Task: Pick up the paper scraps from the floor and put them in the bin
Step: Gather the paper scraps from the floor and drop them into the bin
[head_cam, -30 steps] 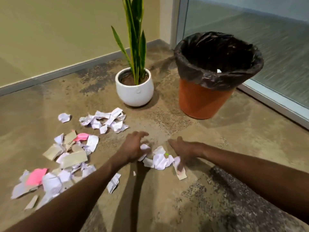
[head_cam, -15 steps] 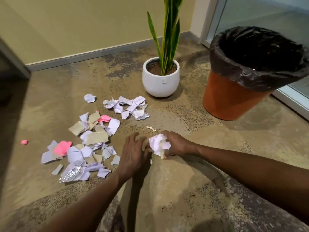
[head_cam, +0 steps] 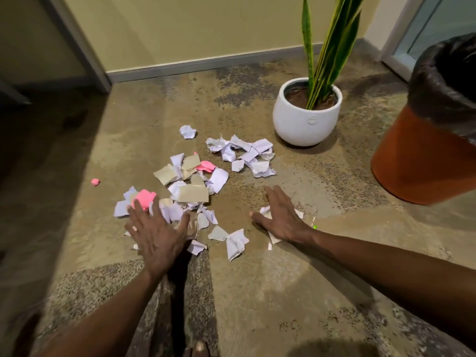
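Observation:
White, tan and pink paper scraps (head_cam: 192, 193) lie heaped on the brown floor, with a second white cluster (head_cam: 244, 155) nearer the plant. My left hand (head_cam: 157, 231) is spread flat, palm down, over the near edge of the heap. My right hand (head_cam: 279, 215) is also flat with fingers apart, pressing on a few white scraps that peek out around it. Between the hands lie loose white pieces (head_cam: 235, 242). The orange bin (head_cam: 417, 161) with a black liner stands at the right edge, partly cut off.
A white pot (head_cam: 305, 123) with a tall green plant stands behind the scraps. A lone white scrap (head_cam: 188, 131) and a small pink ball (head_cam: 95, 181) lie apart. A wall with grey skirting runs behind, a glass door at the far right, a shadowed area at the left.
My right hand held a crumpled wad of scraps half a second ago; now it lies flat on scraps on the floor. My left hand moved left onto the big heap. The view panned left.

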The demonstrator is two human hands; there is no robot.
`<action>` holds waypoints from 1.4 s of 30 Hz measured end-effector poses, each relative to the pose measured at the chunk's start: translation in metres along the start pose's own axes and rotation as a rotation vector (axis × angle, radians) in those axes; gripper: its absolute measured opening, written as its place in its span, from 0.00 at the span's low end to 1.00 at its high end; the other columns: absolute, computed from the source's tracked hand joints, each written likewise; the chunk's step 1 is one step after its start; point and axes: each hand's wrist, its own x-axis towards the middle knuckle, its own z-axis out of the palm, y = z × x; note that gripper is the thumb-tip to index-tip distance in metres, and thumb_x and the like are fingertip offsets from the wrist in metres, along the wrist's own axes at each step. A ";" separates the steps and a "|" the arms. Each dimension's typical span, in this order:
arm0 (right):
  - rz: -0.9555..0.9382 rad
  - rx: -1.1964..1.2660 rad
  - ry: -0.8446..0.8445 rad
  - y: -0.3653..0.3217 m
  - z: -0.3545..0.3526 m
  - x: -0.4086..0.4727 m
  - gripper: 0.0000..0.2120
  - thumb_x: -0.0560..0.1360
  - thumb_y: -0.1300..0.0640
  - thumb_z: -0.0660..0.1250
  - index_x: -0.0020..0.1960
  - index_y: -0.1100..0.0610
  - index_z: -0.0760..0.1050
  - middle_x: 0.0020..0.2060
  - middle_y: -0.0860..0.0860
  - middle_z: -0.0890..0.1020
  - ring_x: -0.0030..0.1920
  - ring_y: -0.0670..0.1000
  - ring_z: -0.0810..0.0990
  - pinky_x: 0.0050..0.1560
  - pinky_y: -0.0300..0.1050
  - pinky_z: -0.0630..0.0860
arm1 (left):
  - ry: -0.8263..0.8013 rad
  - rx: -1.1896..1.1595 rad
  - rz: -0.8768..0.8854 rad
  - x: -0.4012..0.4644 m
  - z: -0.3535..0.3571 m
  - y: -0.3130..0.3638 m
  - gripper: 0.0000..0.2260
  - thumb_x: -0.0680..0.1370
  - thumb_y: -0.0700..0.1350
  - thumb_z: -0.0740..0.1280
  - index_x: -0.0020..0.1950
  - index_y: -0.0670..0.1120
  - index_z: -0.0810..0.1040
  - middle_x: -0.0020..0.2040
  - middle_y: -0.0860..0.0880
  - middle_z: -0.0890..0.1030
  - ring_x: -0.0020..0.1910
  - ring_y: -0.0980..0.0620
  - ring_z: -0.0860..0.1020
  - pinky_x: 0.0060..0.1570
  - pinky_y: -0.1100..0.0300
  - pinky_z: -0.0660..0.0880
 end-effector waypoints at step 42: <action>-0.411 -0.565 -0.476 -0.012 -0.079 0.040 0.33 0.71 0.33 0.70 0.70 0.47 0.68 0.67 0.52 0.67 0.65 0.56 0.70 0.63 0.56 0.72 | -0.467 0.065 0.822 -0.033 0.028 0.072 0.59 0.54 0.86 0.57 0.79 0.58 0.53 0.80 0.51 0.54 0.74 0.43 0.60 0.64 0.36 0.66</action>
